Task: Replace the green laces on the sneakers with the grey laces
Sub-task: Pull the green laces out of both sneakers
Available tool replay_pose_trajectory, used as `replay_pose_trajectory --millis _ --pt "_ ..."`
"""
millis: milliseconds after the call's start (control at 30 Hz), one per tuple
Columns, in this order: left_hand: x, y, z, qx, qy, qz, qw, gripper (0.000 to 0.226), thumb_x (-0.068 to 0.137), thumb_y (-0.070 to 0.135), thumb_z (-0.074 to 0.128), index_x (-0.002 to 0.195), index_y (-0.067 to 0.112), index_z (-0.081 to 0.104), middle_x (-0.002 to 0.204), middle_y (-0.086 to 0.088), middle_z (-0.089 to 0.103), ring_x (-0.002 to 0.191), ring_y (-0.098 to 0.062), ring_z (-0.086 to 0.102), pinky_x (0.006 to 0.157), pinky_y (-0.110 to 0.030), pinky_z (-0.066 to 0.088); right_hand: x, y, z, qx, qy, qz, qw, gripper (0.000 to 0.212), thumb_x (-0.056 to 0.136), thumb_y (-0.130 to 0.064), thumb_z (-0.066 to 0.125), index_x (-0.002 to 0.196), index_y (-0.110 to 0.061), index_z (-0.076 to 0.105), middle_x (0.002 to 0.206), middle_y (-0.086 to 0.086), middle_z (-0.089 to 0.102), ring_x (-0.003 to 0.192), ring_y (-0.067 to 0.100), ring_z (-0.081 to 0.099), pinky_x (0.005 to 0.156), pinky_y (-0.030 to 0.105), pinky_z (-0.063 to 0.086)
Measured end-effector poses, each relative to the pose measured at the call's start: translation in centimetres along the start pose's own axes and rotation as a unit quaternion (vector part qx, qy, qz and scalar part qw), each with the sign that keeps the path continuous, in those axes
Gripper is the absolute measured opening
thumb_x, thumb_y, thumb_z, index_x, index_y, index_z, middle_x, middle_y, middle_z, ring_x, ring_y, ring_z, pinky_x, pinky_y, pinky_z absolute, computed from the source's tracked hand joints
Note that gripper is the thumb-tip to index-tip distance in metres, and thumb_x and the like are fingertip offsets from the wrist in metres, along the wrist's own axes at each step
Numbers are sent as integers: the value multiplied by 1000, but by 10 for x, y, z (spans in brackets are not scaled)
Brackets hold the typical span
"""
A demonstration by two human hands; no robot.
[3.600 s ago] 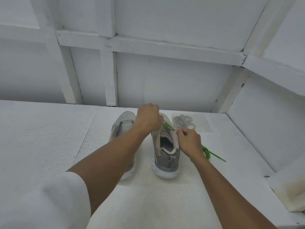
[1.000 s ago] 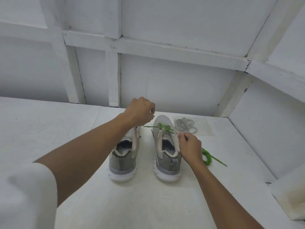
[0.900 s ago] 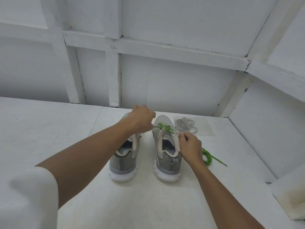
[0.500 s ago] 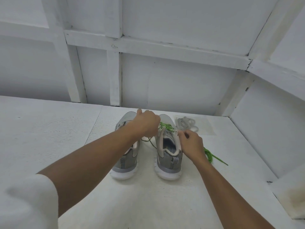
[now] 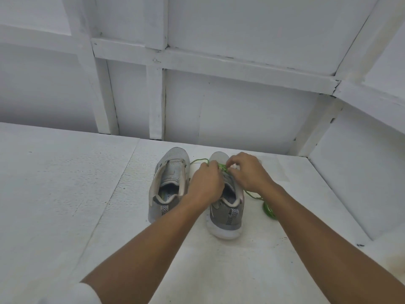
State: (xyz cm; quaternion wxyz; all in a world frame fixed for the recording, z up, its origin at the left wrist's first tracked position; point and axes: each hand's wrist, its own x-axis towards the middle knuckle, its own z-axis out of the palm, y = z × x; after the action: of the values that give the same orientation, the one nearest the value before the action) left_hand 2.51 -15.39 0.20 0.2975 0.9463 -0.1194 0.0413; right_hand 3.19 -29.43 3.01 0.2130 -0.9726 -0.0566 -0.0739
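Observation:
Two grey sneakers stand side by side on the white table, heels toward me. The left sneaker (image 5: pixel 169 183) has no lace in it. The right sneaker (image 5: pixel 228 213) still carries a green lace (image 5: pixel 222 166) near its toe. My left hand (image 5: pixel 206 185) lies over the right sneaker's tongue and pinches the green lace. My right hand (image 5: pixel 247 172) pinches the same lace from the right side. A loop of green lace (image 5: pixel 198 160) arcs between the two toes. More green lace (image 5: pixel 267 209) trails on the table to the right. My right hand hides the grey laces.
White panelled walls (image 5: pixel 241 110) close the table at the back and on the right, forming a corner. The white table (image 5: pixel 65 194) stretches wide to the left of the sneakers and toward me.
My right hand has moved up from the sneaker's side to the toe lacing, now covering the grey laces. My left hand shifted right onto the right sneaker, uncovering the left one.

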Motion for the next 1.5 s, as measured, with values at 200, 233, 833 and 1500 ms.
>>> replay_pose_trajectory --millis 200,233,833,1500 --pt "-9 -3 13 -113 46 -47 991 28 103 24 33 118 7 50 115 -15 54 104 -33 51 84 -43 42 13 -9 11 -94 -33 -42 994 11 87 -23 60 93 -21 69 105 2 61 103 24 52 84 37 44" --pt "-9 -3 14 -129 52 -55 989 30 104 26 31 118 7 50 115 -14 55 104 -32 52 84 -41 41 14 -11 13 -103 -30 -47 993 12 87 -23 59 93 -20 68 105 2 61 104 24 52 83 37 43" --pt "-13 -3 18 -164 69 -88 980 37 105 30 28 122 11 54 116 -11 57 105 -27 52 83 -34 37 19 -4 4 -117 -62 -53 990 16 88 -27 59 103 -22 65 133 -5 52 128 21 40 102 43 35" --pt "-12 -4 20 -184 71 -90 976 35 105 27 29 126 13 54 116 -11 57 108 -27 52 89 -37 41 21 4 6 -191 -18 -56 980 16 94 -27 53 104 -23 66 137 -9 49 138 20 26 104 41 25"
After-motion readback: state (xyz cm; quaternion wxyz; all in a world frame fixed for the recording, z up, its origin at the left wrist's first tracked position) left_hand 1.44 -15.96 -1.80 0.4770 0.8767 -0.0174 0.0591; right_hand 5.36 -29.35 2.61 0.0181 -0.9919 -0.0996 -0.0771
